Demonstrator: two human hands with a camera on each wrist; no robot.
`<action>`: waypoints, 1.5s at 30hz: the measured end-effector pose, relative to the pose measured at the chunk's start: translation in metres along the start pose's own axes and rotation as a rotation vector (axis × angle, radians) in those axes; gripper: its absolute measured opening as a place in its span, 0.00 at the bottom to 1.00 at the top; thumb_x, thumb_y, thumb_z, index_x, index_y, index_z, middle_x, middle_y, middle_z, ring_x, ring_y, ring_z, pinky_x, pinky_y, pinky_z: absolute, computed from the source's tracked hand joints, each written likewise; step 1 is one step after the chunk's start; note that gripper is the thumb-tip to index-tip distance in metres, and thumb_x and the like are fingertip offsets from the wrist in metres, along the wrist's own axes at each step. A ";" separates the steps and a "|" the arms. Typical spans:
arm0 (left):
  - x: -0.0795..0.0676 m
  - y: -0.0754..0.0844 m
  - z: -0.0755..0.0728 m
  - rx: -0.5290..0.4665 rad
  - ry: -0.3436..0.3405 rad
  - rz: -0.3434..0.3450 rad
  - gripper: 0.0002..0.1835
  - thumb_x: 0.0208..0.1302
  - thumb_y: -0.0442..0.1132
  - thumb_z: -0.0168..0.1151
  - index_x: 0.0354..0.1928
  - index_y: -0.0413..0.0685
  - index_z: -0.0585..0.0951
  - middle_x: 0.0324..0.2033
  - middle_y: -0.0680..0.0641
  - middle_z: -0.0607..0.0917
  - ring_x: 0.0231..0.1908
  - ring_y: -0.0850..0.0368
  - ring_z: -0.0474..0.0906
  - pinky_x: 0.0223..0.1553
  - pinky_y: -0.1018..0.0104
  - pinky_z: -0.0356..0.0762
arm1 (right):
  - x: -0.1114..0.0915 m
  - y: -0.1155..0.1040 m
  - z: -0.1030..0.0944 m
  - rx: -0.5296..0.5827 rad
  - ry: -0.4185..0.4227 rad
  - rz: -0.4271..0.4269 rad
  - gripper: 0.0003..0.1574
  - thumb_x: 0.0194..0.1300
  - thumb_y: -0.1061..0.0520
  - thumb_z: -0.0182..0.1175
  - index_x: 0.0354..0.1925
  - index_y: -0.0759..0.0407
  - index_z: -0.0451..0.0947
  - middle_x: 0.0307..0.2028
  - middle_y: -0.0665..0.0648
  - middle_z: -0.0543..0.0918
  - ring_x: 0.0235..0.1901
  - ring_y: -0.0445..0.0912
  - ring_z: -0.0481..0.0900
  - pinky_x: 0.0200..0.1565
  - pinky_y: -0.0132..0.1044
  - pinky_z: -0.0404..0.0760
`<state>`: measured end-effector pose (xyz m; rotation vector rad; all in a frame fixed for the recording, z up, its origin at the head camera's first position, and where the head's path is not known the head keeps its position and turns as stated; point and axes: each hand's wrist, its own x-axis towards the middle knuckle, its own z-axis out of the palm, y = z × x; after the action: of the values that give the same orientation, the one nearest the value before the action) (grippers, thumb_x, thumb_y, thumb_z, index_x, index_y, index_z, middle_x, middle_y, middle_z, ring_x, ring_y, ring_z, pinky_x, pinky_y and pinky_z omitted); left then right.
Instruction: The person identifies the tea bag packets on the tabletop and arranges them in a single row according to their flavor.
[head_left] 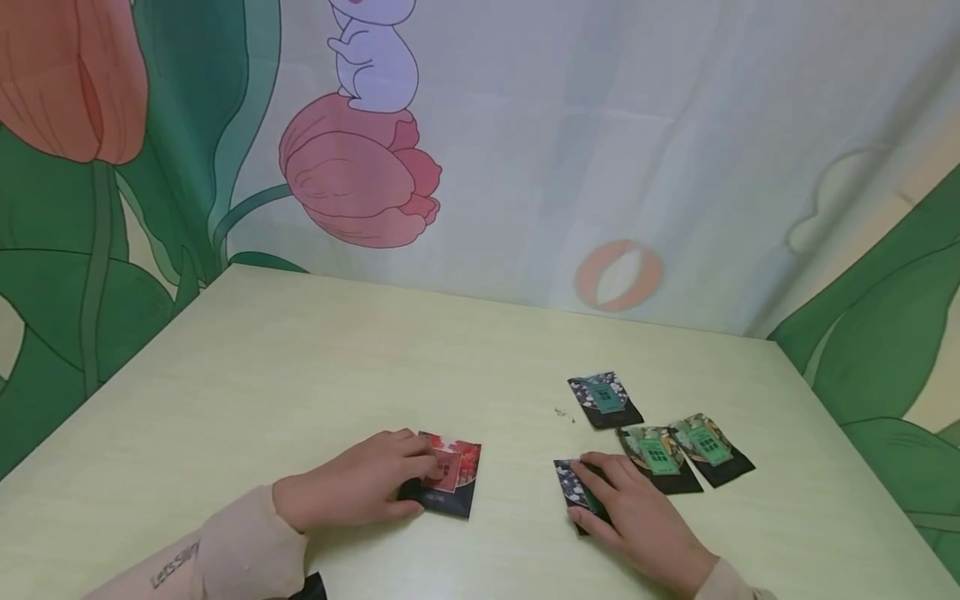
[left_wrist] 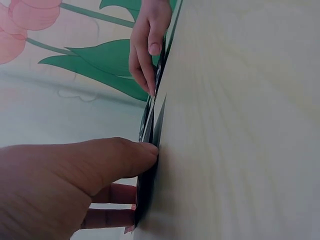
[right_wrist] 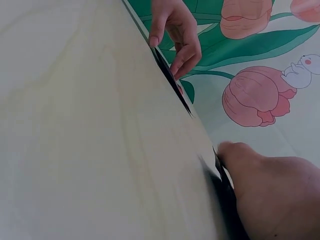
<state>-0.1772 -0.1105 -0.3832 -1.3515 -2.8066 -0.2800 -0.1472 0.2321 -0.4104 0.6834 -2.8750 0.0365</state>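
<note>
My left hand point(head_left: 375, 482) grips a flat red-and-black packet point(head_left: 459, 498), fingers over its printed face and thumb at its near edge. In the left wrist view, the thumb point(left_wrist: 132, 156) lies along the packet's dark edge, close to the tabletop. To the right, my right hand point(head_left: 645, 529) holds a dark packet with a blue-and-white floral print point(head_left: 572, 485), thumb and fingers at its edges. Much of that packet is hidden beneath the hand. The right wrist view shows the right thumb point(right_wrist: 240, 155) against its raised dark edge point(right_wrist: 223, 175).
Two green-and-black packets point(head_left: 656, 454) point(head_left: 708, 446) lie side by side just beyond my right hand. Behind them is another blue floral packet point(head_left: 603, 398), with small dark crumbs point(head_left: 562, 412) beside it. A black object point(head_left: 311, 588) peeks out below my left sleeve. A printed curtain point(head_left: 510, 167) borders the table's far edge.
</note>
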 end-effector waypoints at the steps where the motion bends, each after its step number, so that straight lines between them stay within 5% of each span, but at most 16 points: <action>1: 0.000 0.000 0.000 0.000 0.000 -0.002 0.15 0.52 0.52 0.63 0.42 0.59 0.76 0.42 0.58 0.75 0.42 0.63 0.68 0.48 0.66 0.71 | 0.001 -0.001 0.000 0.001 -0.001 0.000 0.36 0.61 0.33 0.47 0.59 0.50 0.69 0.56 0.51 0.70 0.56 0.45 0.67 0.56 0.44 0.69; 45: -0.001 0.000 0.006 0.013 0.076 0.021 0.15 0.51 0.52 0.64 0.41 0.60 0.75 0.41 0.58 0.75 0.41 0.64 0.68 0.46 0.67 0.71 | 0.035 -0.041 0.006 -0.032 0.041 0.003 0.37 0.61 0.35 0.49 0.57 0.58 0.70 0.51 0.56 0.72 0.47 0.48 0.67 0.53 0.41 0.69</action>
<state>-0.1768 -0.1102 -0.3888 -1.3369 -2.7264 -0.3048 -0.1609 0.1793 -0.4102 0.6639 -2.8315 0.0041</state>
